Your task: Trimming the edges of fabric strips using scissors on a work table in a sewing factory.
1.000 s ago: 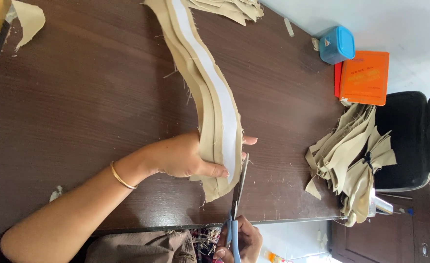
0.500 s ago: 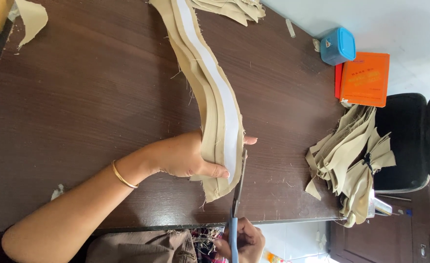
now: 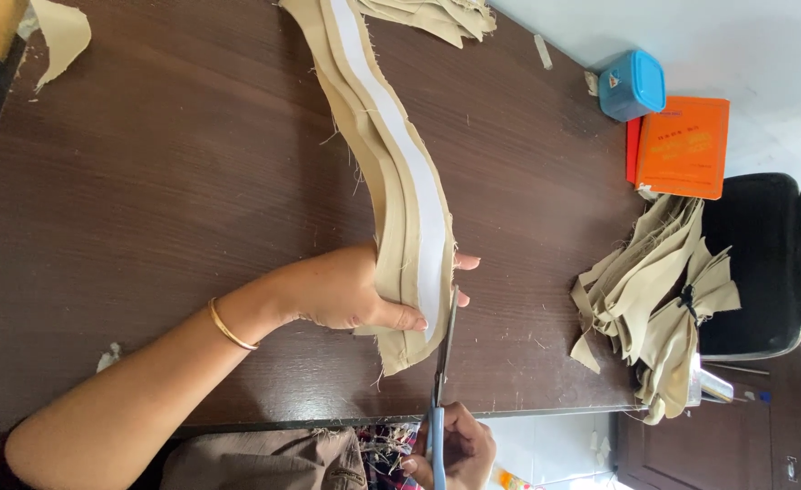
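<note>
From my remote feed, the left hand (image 3: 341, 292) pinches a long, curved strip of tan fabric (image 3: 391, 181) with frayed edges and a smooth white band down its middle, thumb and fingers clamped on its lower end above the dark wood-grain table (image 3: 146, 181). The right hand (image 3: 459, 449), fingers curled through the blue handles, grips steel scissors (image 3: 440, 372) whose blades meet the strip's edge. A limp pile of tan offcuts (image 3: 659, 308) lies well apart, near an orange booklet (image 3: 683, 147) and a rounded blue box (image 3: 632, 84).
</note>
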